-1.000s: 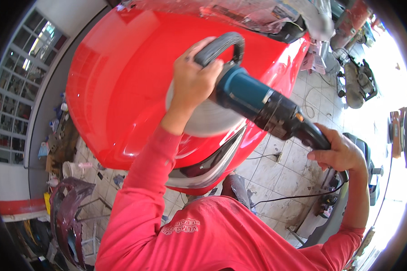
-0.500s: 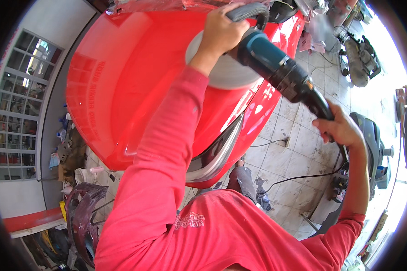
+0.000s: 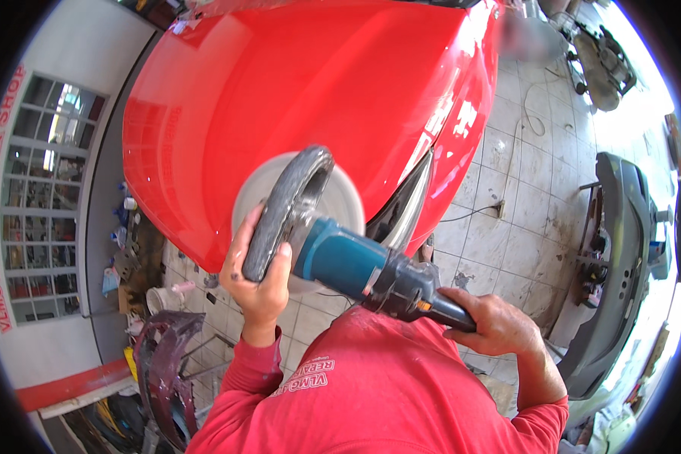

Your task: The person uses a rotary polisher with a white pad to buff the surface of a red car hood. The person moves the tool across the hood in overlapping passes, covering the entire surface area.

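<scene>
A teal-and-black car polisher [image 3: 342, 259] is held in both my hands, in front of my chest. My left hand [image 3: 263, 291] grips the lower left part of its dark loop handle, fingers behind and thumb in front. My right hand [image 3: 499, 324] wraps the black rear grip. The round whitish pad [image 3: 348, 200] lies beyond the tool's head, over the front edge of the glossy red car hood [image 3: 303, 91]; whether it touches the paint I cannot tell. To the pad's right is the headlight [image 3: 410, 208].
A dark red bumper [image 3: 159, 371] stands at the lower left, near a white bucket [image 3: 159, 300]. On the right are a dark grey bumper [image 3: 609, 303] and, farther off, an air compressor [image 3: 601, 68]. A cable [image 3: 469, 216] crosses the tiled floor.
Both hands have brought the polisher from the hood's far right area toward my body and leftward. My left arm, stretched out before, is now bent. Both hands keep their hold.
</scene>
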`<action>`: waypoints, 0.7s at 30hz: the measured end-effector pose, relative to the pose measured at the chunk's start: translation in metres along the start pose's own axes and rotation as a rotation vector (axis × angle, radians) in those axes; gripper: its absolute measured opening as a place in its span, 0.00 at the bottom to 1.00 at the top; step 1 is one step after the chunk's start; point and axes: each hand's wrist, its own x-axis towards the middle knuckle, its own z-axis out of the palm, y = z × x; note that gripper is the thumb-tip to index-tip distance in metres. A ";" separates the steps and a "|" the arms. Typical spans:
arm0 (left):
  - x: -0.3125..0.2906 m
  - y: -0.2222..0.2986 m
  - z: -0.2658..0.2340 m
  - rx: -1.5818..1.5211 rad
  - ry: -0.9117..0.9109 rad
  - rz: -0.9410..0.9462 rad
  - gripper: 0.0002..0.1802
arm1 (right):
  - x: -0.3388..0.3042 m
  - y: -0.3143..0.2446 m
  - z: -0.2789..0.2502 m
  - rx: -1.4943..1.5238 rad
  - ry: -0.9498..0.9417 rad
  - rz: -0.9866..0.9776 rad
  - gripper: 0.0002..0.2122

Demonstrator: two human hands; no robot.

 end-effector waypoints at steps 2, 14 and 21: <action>0.002 0.006 -0.002 0.019 -0.033 -0.002 0.31 | -0.002 0.002 0.007 0.059 -0.026 0.015 0.33; 0.200 0.039 0.205 -0.190 -0.329 0.249 0.20 | 0.000 0.035 -0.104 0.177 0.446 0.082 0.28; 0.303 0.037 0.324 -0.358 -0.347 0.261 0.19 | 0.026 0.065 -0.217 0.289 0.500 0.136 0.17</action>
